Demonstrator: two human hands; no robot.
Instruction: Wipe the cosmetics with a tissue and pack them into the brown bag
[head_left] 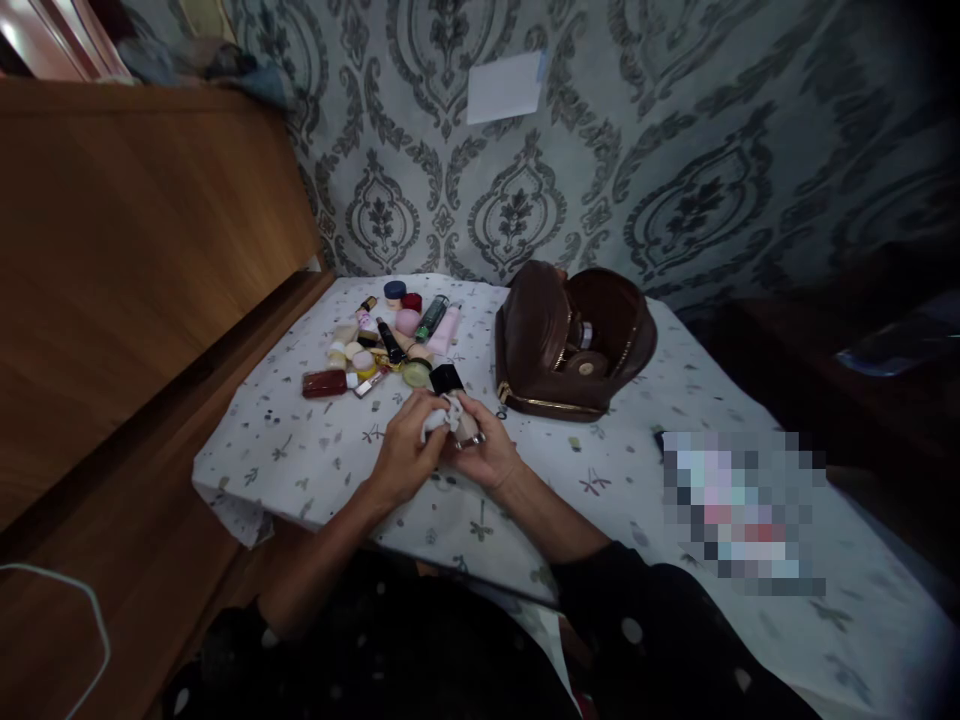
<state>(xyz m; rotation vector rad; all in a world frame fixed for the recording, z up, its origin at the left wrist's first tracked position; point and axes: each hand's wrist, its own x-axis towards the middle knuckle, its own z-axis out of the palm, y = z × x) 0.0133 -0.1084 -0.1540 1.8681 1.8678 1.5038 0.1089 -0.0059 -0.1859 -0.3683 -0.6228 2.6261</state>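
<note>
Near the middle of the table, a small glass bottle (469, 430) with a black cap is in my right hand (487, 447), whose fingers wrap round it. My left hand (405, 443) has a crumpled white tissue (436, 422) between its fingers, pressed against the bottle's side. Just beyond my hands lies a group of cosmetics, among them a dark red bottle (325, 384) with a white cap, a green tube (432, 319), a pink tube (446, 329) and a black tube (389, 341). To the right stands an unzipped brown bag (536, 335) with a few items inside.
The table (322, 450) has a white patterned cloth. A blurred-out flat object (739, 510) lies on its right side. Wooden furniture (150, 230) borders the left, and a patterned wall (517, 200) with a white card (504, 90) stands behind.
</note>
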